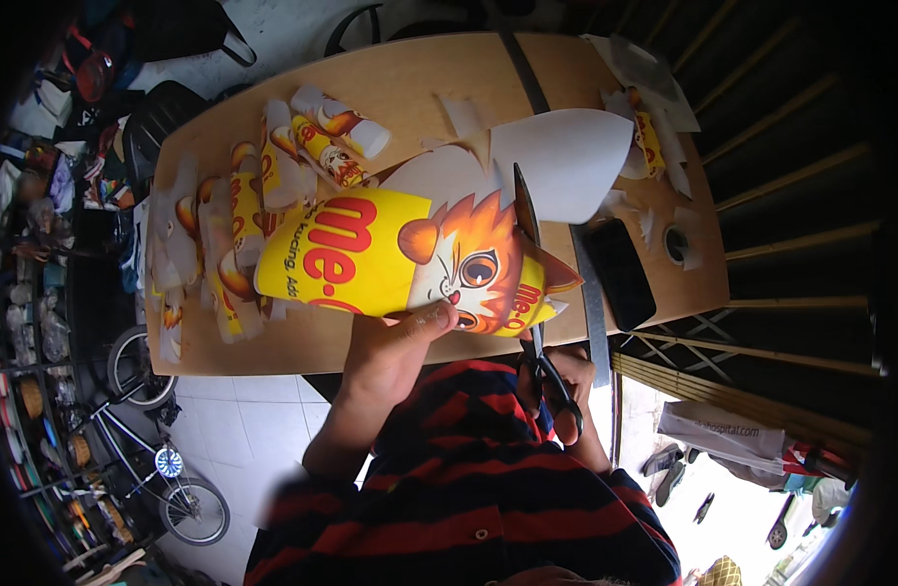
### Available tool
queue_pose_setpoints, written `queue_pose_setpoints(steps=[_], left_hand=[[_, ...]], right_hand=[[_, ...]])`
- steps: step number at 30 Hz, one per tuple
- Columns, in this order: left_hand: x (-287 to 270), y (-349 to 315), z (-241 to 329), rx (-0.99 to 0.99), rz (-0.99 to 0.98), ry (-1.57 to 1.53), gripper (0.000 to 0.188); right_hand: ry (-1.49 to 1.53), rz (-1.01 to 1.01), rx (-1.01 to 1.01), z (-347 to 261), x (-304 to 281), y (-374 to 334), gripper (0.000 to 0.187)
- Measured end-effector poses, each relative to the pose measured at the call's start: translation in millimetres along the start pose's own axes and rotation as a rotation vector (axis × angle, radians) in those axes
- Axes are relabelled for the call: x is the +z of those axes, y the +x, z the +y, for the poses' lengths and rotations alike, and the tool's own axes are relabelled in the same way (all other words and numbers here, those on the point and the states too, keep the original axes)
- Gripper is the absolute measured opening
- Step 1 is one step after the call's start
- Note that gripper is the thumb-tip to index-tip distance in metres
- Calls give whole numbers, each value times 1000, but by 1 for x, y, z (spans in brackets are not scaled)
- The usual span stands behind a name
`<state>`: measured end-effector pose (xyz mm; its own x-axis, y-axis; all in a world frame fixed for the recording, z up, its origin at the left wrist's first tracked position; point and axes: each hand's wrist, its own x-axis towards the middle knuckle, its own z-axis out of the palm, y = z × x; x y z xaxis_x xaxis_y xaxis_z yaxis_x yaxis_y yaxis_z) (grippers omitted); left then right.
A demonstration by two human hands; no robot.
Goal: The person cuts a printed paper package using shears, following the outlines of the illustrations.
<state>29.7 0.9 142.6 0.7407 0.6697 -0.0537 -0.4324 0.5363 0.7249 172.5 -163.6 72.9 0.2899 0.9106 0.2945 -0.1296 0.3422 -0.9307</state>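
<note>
On or over the table [302, 347]: 1 large yellow cat-print sheet [390, 256], 1 pair of scissors [537, 313], 1 black phone [620, 273], 1 tape roll [676, 244], 2 rolled printed cut-outs [337, 132], 1 pile of flat cut-outs [210, 249], too overlapped to count.

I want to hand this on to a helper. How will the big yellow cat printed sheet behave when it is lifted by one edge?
The yellow cat sheet is probably floppy: it curves and sags while the left hand holds its near edge. It looks thin and light, like the curled cut pieces on the wooden table. It likely tears easily, since the scissors in the right hand cut through it.
</note>
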Motion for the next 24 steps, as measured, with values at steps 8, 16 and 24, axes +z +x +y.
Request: queue_pose_setpoints(steps=[8, 16, 24], left_hand=[[13, -18, -22, 9, 74, -241, 37], [14, -18, -19, 130, 32, -108, 39], [11, -18, -14, 155, 41, -32, 39]], right_hand=[[-69, 17, -29, 2, 5, -2, 77], [-107, 14, -24, -1, 1, -1, 72], [-69, 58, 74, -4, 2, -5, 69]])
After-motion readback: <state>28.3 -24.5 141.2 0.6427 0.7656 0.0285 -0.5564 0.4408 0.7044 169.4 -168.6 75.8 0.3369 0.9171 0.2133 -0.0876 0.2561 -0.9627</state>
